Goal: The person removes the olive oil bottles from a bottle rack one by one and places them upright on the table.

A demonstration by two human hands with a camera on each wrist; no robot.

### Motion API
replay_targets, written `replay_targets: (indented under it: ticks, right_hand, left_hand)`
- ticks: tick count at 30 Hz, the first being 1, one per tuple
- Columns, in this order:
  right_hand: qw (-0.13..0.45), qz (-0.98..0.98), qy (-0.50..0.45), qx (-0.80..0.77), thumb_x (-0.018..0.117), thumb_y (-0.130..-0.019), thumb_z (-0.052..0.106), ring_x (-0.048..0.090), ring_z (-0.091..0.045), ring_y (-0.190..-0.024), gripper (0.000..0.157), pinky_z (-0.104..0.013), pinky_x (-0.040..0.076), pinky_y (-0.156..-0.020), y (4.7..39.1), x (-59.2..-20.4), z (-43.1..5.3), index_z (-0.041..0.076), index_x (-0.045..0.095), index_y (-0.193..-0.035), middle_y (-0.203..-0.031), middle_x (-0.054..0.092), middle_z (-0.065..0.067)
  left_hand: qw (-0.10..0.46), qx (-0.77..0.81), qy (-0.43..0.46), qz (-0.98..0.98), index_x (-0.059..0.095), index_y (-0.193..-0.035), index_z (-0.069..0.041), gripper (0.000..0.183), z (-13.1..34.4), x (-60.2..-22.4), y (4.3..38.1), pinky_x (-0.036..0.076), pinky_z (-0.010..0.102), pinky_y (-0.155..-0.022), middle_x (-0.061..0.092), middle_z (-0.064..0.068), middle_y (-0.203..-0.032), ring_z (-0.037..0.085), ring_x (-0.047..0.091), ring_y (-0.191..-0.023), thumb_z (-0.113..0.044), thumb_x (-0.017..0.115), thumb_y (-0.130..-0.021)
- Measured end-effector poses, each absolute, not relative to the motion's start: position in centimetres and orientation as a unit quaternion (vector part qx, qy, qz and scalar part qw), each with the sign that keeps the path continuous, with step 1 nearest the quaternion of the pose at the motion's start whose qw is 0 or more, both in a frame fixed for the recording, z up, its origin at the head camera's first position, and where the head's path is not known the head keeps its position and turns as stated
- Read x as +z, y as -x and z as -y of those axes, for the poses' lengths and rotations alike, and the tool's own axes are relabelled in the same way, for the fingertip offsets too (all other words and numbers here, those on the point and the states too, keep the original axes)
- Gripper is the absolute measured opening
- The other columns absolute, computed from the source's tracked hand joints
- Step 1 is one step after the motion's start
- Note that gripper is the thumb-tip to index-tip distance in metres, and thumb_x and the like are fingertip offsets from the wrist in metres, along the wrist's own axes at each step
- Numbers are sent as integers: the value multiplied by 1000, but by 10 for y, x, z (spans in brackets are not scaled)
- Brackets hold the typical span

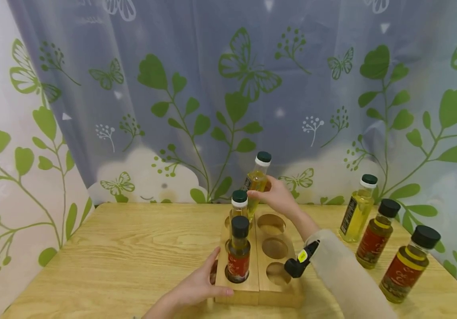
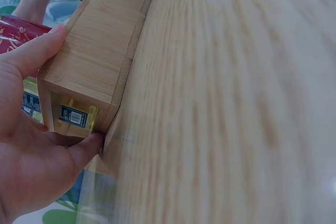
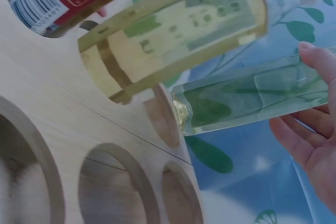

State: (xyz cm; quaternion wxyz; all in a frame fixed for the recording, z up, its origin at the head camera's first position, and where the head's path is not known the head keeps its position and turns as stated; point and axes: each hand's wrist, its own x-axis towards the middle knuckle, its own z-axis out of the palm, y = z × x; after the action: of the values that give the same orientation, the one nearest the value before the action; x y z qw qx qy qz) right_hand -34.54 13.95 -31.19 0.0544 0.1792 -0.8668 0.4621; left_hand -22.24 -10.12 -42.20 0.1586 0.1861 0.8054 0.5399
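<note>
A light wooden bottle rack (image 1: pixel 280 297) has two rows of round holes with a seam between them. My left hand (image 1: pixel 196 283) grips its front left corner, thumb on the front, fingers along the side. In the front left hole stands a round oil bottle (image 1: pixel 238 261) with a red label and black cap. Behind it is a square oil bottle (image 1: pixel 239 200) with a dark green cap. My right hand (image 1: pixel 278 197) holds another square bottle of yellow oil (image 1: pixel 257 179), slightly tilted; in the right wrist view its base is at the rim of the far left hole.
On the table's right side stand a square oil bottle (image 1: pixel 357 215) and two red-labelled round bottles, one in the middle (image 1: pixel 373 241) and one nearer (image 1: pixel 405 270). The rack's right row shows three bare holes. A patterned curtain (image 1: pixel 196 110) hangs behind the table (image 1: pixel 132 248).
</note>
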Motion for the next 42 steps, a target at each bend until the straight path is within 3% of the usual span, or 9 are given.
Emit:
replay_targets:
  ticks: [11, 19, 22, 24, 31, 39, 42]
  right_hand:
    - [75, 856, -170, 483, 69, -84, 36, 58, -30, -101, 54, -43, 48, -81, 350, -305, -172, 3, 51, -124, -110, 61, -17]
    - [67, 892, -116, 432, 64, -82, 51, 51, -37, -108, 94, -46, 46, -82, 341, -301, -206, 0, 20, -146, -123, 49, -25]
    - [58, 891, -110, 437, 63, -83, 51, 46, -40, -114, 95, -50, 44, -86, 337, -301, -217, -2, 18, -146, -129, 44, -28]
    - [60, 891, -108, 437, 63, -83, 51, 45, -41, -115, 90, -51, 43, -87, 336, -302, -224, -3, 25, -144, -129, 44, -28]
    - [56, 905, -81, 415, 60, -83, 55, 35, -47, -122, 101, -56, 39, -91, 334, -308, -247, -7, 10, -145, -138, 30, -34]
    - [83, 903, -93, 410, 61, -84, 53, 54, -34, -98, 76, -44, 47, -74, 335, -322, -264, -1, 40, -134, -109, 56, -22]
    - [89, 906, -91, 403, 62, -83, 53, 55, -30, -90, 71, -39, 46, -68, 336, -330, -268, 0, 45, -126, -99, 58, -16]
  left_hand:
    - [159, 532, -189, -810, 1, -148, 0, 109, 102, -421, 223, 33, 54, -98, 34, 31, -138, 40, 38, -125, -33, 77, -76]
    - [160, 535, -201, -805, 0, -147, 1, 108, 101, -421, 224, 35, 51, -97, 36, 30, -138, 38, 40, -123, -32, 76, -77]
    - [160, 538, -204, -802, -1, -147, 2, 108, 101, -421, 224, 36, 50, -96, 38, 29, -136, 36, 43, -121, -29, 76, -78]
    - [161, 543, -205, -799, -2, -147, 3, 108, 102, -421, 224, 37, 50, -96, 39, 29, -136, 36, 45, -120, -28, 76, -78]
    - [159, 541, -201, -801, -1, -147, 3, 109, 102, -421, 223, 36, 51, -97, 39, 29, -136, 36, 44, -120, -31, 77, -77]
    - [160, 548, -205, -795, -1, -147, 3, 109, 102, -423, 224, 37, 50, -96, 39, 29, -136, 35, 47, -118, -29, 77, -77]
    - [156, 541, -206, -800, -1, -147, 2, 109, 102, -423, 224, 36, 50, -97, 37, 29, -137, 36, 45, -120, -31, 77, -77]
